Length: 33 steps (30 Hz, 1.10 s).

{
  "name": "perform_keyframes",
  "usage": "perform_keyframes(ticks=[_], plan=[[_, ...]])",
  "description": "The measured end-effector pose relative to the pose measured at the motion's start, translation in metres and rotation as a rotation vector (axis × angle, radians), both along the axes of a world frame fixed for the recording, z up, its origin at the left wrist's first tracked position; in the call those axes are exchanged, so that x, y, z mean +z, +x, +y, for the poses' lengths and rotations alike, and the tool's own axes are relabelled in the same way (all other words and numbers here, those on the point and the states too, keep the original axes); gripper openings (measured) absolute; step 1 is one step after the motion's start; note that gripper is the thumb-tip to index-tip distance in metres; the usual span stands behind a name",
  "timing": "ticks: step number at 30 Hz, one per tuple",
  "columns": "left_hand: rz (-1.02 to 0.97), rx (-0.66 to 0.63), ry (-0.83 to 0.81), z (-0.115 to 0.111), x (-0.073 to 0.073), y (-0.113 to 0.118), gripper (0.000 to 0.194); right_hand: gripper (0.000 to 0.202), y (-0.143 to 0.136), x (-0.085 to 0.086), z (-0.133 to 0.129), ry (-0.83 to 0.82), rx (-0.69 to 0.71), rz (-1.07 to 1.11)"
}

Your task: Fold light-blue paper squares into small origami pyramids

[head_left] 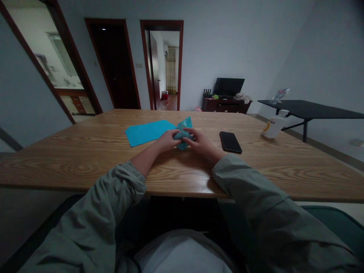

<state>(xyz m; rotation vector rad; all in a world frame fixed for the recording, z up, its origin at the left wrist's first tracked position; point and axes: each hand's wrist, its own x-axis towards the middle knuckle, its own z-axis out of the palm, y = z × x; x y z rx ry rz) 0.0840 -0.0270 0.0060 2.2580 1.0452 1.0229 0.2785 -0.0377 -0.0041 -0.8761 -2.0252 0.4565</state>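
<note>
Across the whole foreground spreads a wood-grained tabletop point(85, 163), its brown streaks running mostly from side to side and its near edge catching a soft gleam. Two loose grey-green sleeves point(99, 212) reach over that edge, the fabric creased and bunched where the forearms emerge. Beyond the left wrist lies a flat, smooth sheet of bright blue paper point(149, 133), longer than it is wide, its length slanting so that the right end sits farther away. At the right stands a whitish, translucent bottle point(274, 126) with a pale cap, and nearer the right wrist a black, glossy, round-cornered phone point(230, 142) lies flat. The left hand point(167, 139) and right hand point(199, 141) meet near the middle, both pinched narrow, holding between them a small piece of folded paper point(183, 135). Its long axis runs away from the person, leaning slightly right at the far end, where it rises to a peak; the near end tapers toward the body. It is paler and greener than the sheet, faceted with sharp creases, and a narrow, duller teal band crosses its middle from left to right, its ends among the fingers
</note>
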Motion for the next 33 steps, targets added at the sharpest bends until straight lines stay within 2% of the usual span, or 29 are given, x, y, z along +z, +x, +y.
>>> perform_keyframes(ticks=[7, 17, 24, 28, 33], plan=[[0.01, 0.014, 0.002, -0.002, 0.002, 0.002, 0.023, 0.028, -0.002, 0.0, 0.002, 0.036, -0.021, -0.074], [0.016, 0.009, -0.057, 0.002, 0.0, -0.001, 0.028, 0.03, 0.003, -0.007, 0.009, 0.016, -0.063, -0.081], [0.059, 0.045, -0.096, 0.007, -0.001, -0.006, 0.037, 0.041, 0.004, -0.008, 0.01, 0.006, -0.065, -0.048], [0.081, 0.063, -0.105, 0.008, -0.002, -0.009, 0.038, 0.028, 0.006, -0.008, 0.011, -0.043, -0.082, -0.1], [0.105, 0.083, -0.183, 0.008, 0.002, -0.019, 0.041, 0.022, 0.01, -0.007, 0.01, -0.092, -0.183, -0.182]])
